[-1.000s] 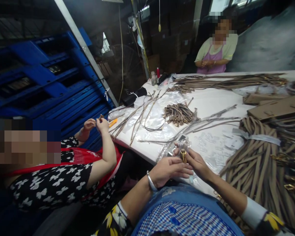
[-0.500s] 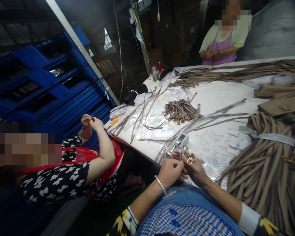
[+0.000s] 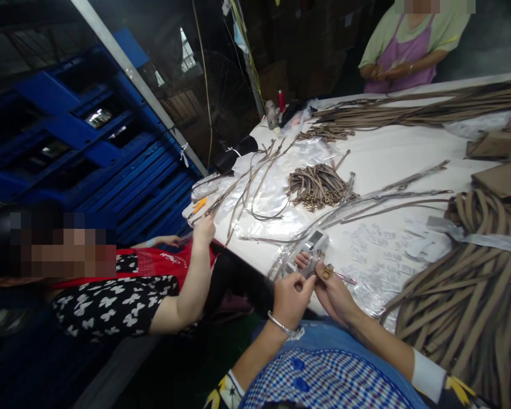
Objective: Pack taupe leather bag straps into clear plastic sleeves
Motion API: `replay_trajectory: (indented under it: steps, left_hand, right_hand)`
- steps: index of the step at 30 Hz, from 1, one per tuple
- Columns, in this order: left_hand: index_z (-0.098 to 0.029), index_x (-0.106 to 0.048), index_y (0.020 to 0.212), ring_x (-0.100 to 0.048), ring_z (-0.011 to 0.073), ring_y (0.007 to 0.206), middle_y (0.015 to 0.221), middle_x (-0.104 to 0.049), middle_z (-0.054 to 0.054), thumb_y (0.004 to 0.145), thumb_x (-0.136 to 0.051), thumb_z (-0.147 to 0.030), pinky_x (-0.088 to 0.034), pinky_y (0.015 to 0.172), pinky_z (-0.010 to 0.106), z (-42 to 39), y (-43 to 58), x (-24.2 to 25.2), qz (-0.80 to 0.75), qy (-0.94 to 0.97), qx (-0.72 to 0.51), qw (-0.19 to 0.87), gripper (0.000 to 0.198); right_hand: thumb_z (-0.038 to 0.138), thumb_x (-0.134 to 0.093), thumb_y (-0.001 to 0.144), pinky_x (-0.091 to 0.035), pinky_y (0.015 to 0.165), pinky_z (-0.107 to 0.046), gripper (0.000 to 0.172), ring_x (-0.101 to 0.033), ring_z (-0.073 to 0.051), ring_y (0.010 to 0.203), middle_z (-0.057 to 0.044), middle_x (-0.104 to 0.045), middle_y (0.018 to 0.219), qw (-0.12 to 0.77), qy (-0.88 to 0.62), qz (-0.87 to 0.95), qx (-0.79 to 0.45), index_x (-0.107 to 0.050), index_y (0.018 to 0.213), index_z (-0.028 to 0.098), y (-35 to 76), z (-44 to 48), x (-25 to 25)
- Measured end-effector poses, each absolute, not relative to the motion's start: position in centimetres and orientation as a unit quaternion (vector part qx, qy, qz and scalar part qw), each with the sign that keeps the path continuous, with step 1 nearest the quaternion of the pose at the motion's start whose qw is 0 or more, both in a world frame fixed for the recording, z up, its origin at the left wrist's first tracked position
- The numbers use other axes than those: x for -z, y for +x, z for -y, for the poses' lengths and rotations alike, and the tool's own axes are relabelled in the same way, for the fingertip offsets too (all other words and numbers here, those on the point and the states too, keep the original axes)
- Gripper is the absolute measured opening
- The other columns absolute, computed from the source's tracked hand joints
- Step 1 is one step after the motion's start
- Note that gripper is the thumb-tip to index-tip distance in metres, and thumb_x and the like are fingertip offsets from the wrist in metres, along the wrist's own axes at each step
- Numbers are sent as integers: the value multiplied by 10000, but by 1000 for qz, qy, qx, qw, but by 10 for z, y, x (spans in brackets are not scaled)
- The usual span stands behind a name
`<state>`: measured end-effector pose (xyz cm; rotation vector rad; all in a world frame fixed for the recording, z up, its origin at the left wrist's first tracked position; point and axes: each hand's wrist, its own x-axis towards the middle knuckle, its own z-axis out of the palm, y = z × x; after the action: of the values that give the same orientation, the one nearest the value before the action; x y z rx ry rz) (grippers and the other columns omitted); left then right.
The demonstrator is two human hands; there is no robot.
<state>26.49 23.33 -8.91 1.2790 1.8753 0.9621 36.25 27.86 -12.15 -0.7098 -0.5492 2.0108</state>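
In the head view my right hand (image 3: 334,292) is closed around a strap end with a gold-coloured clasp (image 3: 327,271) showing by its thumb; the rest of the strap is hidden. Thin clear plastic (image 3: 313,262) seems to lie across its fingers. My left hand (image 3: 293,296), a bangle on its wrist, is in a pinch right beside the right one. What lies between its fingertips is too small to make out. Both hands are over the table's near edge, in front of a small grey device with a display (image 3: 315,240).
A thick bundle of brown straps (image 3: 464,289) lies right. A pile of short straps (image 3: 319,186) sits mid-table, with small printed labels (image 3: 372,247) nearer. A co-worker in a red apron (image 3: 153,267) is close on my left; another person (image 3: 404,51) stands across the table (image 3: 409,146).
My view has shifted a little. My hands stay together, and the gold clasp has turned slightly. The co-worker on the left has stretched an arm to straps at the table edge.
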Motion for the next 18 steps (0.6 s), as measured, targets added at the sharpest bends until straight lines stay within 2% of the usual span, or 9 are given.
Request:
replay_trajectory:
  steps: [3, 6, 10, 14, 18]
  left_hand:
    - [-172, -572, 712, -579, 120, 475, 535, -587, -18, 826, -608, -422, -470, 500, 215, -239, 265, 91, -714, 451, -406, 349, 277]
    - [-180, -591, 929, -635, 151, 707, 796, -646, 29, 785, -684, -345, -530, 623, 239, -244, 262, 94, -696, 512, -415, 286, 238]
    - [-207, -628, 968, -618, 183, 951, 1005, -643, 63, 820, -653, -282, -521, 853, 293, -250, 261, 99, -654, 647, -340, 194, 167]
    - [-205, -615, 1068, -622, 191, 999, 1097, -636, 83, 879, -553, -242, -532, 857, 293, -256, 267, 105, -658, 688, -275, 133, 202]
    - [-193, -630, 1039, -625, 204, 1024, 1124, -640, 93, 902, -495, -225, -533, 877, 308, -263, 273, 109, -660, 705, -244, 89, 195]
  right_hand:
    - [459, -587, 872, -413, 1066, -392, 362, -538, -236, 1203, -59, -630, 1237, 457, -290, 214, -813, -632, 1151, 233, 362, -285, 123]
    - [462, -612, 855, -423, 1057, -397, 402, -523, -241, 1218, -50, -630, 1239, 461, -291, 207, -812, -610, 1196, 250, 363, -287, 124]
    - [481, -611, 850, -423, 1053, -402, 437, -522, -245, 1218, -58, -637, 1228, 458, -299, 193, -815, -604, 1212, 238, 363, -288, 129]
    - [497, -615, 842, -386, 1082, -390, 432, -516, -233, 1224, -58, -643, 1225, 463, -323, 189, -803, -629, 1182, 231, 362, -293, 134]
    - [496, -647, 815, -362, 1093, -402, 438, -526, -237, 1213, -63, -648, 1220, 468, -329, 193, -797, -643, 1163, 231, 363, -298, 136]
